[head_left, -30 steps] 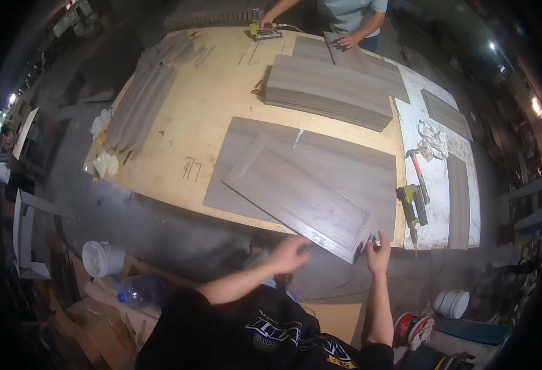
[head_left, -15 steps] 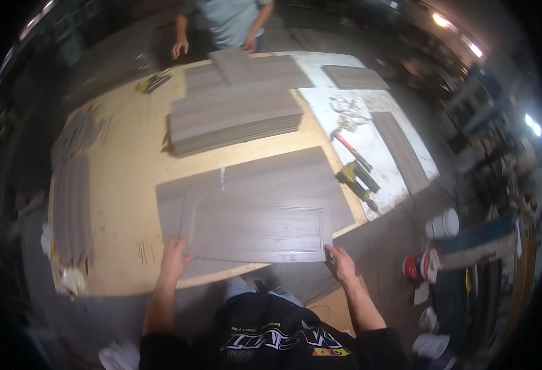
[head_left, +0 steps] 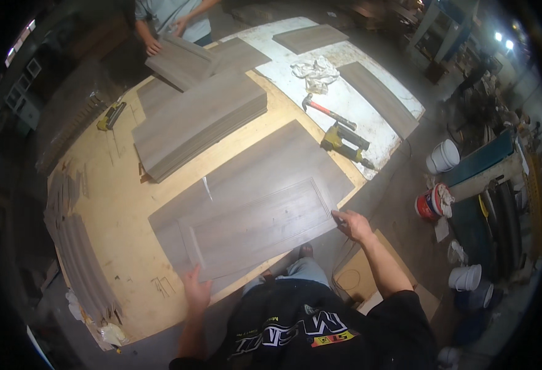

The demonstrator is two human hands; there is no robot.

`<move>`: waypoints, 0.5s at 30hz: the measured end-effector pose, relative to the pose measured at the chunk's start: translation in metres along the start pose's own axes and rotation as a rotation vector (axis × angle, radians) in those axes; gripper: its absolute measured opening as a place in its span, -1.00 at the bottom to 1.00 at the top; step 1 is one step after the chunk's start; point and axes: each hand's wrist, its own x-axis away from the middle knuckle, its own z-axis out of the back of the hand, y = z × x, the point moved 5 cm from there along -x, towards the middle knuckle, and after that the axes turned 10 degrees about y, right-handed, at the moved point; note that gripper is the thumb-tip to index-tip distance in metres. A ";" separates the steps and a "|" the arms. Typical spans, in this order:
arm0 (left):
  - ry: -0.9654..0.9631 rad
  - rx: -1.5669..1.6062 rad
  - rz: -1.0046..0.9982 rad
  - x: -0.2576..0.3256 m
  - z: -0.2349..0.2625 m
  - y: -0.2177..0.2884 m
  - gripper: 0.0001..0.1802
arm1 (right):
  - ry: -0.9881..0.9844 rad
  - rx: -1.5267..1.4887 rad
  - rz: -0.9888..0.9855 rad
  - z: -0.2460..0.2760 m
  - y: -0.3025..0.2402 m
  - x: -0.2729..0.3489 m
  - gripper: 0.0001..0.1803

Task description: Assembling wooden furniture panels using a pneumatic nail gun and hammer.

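Lying on pale plywood-topped counter (head_left: 114, 203): large flat grey-brown wood-grain board (head_left: 277, 151); over it, by counter's near edge, smaller rectangular panel (head_left: 262, 222), same tone, smooth, faint sheen, grooved frame lines around plain centre; right of counter, red-and-white bucket (head_left: 428, 205), whitish cloth (head_left: 446, 198) bunched in its mouth; right hand (head_left: 352, 226) clamped on panel's right end; left hand (head_left: 196, 288) at lower left corner, whether gripping cannot tell
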 end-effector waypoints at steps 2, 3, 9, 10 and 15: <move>0.016 -0.006 -0.003 0.009 -0.001 0.003 -0.13 | -0.050 0.018 0.060 0.003 0.001 -0.009 -0.43; 0.002 0.033 0.023 0.013 -0.004 0.003 -0.14 | -0.066 0.013 0.090 0.003 0.004 -0.012 -0.41; -0.006 -0.039 0.116 0.028 -0.016 -0.003 -0.17 | -0.121 0.004 0.191 0.006 0.012 -0.020 -0.39; -0.001 -0.038 0.130 0.028 -0.016 0.001 -0.17 | -0.133 0.005 0.202 0.004 0.014 -0.018 -0.39; 0.026 -0.021 0.185 0.040 -0.021 0.011 -0.18 | -0.098 -0.050 0.212 0.004 0.024 -0.022 -0.37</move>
